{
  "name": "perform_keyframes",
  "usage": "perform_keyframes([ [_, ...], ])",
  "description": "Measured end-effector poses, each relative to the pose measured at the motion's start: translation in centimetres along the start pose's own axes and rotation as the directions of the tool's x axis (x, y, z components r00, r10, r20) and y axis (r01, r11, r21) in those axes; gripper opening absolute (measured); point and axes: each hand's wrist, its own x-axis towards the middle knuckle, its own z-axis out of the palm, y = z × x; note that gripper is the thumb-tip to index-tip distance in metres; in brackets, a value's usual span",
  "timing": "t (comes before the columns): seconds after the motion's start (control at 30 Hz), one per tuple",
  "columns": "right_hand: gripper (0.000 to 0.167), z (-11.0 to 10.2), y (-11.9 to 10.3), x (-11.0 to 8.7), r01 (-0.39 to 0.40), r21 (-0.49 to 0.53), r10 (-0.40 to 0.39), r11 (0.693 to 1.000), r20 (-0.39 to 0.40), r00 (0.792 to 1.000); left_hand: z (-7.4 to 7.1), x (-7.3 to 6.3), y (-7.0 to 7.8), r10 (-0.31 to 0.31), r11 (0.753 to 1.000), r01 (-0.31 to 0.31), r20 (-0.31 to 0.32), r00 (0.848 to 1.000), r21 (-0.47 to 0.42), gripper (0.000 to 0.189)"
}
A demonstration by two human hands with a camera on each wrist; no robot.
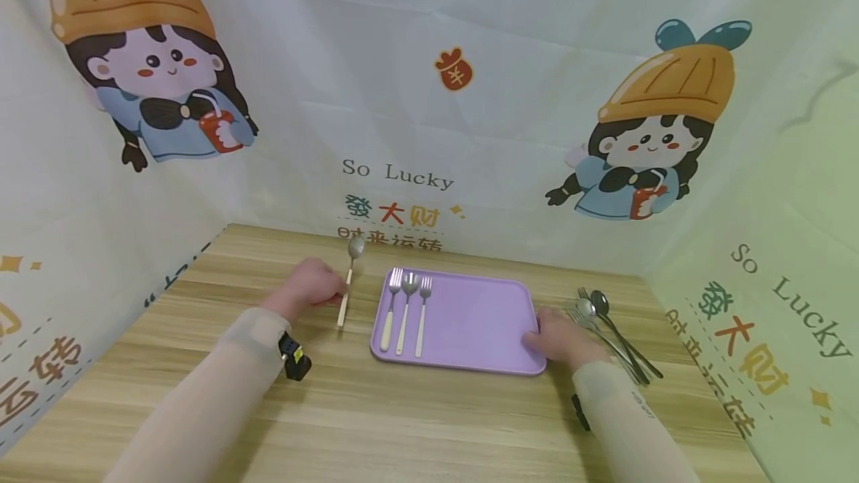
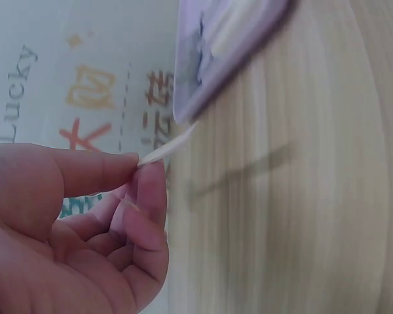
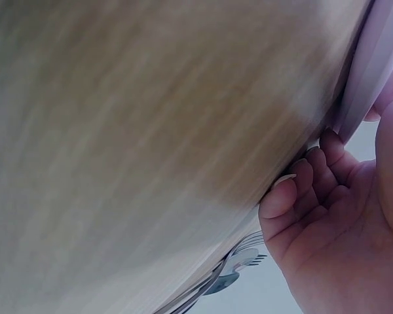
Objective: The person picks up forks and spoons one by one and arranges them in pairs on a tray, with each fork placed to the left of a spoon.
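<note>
My left hand [image 1: 314, 284] pinches a spoon [image 1: 356, 247] by its cream handle between thumb and index finger. In the left wrist view the handle [image 2: 169, 147] is above the wooden table, its shadow falling on the wood. The spoon is left of a purple tray [image 1: 479, 319]. Two forks [image 1: 396, 279] [image 1: 426, 288] and another spoon [image 1: 410, 284], all light-handled, lie side by side at the tray's left end. My right hand [image 1: 558, 335] grips the tray's right rim [image 3: 370, 72], thumb over the edge and the other fingers outside it.
Several dark and silver forks and spoons [image 1: 614, 338] lie in a loose pile on the table [image 1: 403, 423], just right of my right hand. A printed cloth [image 1: 523, 133] hangs behind the table and along both sides.
</note>
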Motion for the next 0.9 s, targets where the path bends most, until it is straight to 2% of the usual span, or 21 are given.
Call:
perform_keyframes([
  [0.1,0.051,0.0,0.0,0.0,-0.002,-0.002,0.002,1.000,0.000,1.000,1.1,-0.2,1.4,-0.007,0.998,0.009,0.025,1.000,-0.063,0.014],
  [0.27,0.051,-0.1,-0.1,0.0,0.001,0.004,-0.001,1.000,0.001,1.000,3.2,-0.1,3.1,-0.003,0.996,0.008,0.056,0.998,-0.090,0.013],
  [0.5,0.043,-0.1,-0.1,0.0,0.012,0.005,-0.012,1.000,-0.003,1.000,6.2,-0.1,5.3,-0.028,0.996,0.034,0.070,0.997,-0.082,0.019],
  [0.6,0.041,-0.1,0.0,0.1,0.015,0.006,-0.015,1.000,-0.005,1.000,7.4,0.0,6.1,-0.048,0.997,0.053,0.082,0.995,-0.052,0.020],
  [0.73,0.040,0.1,0.2,0.2,0.014,0.000,-0.014,1.000,-0.009,1.000,9.0,0.1,6.7,-0.058,0.998,0.061,0.094,0.994,-0.033,0.018],
  [0.9,0.043,0.2,0.3,0.3,0.014,-0.008,-0.014,1.000,-0.011,1.000,10.6,0.1,7.1,-0.041,0.999,0.043,0.084,0.996,-0.015,0.023],
])
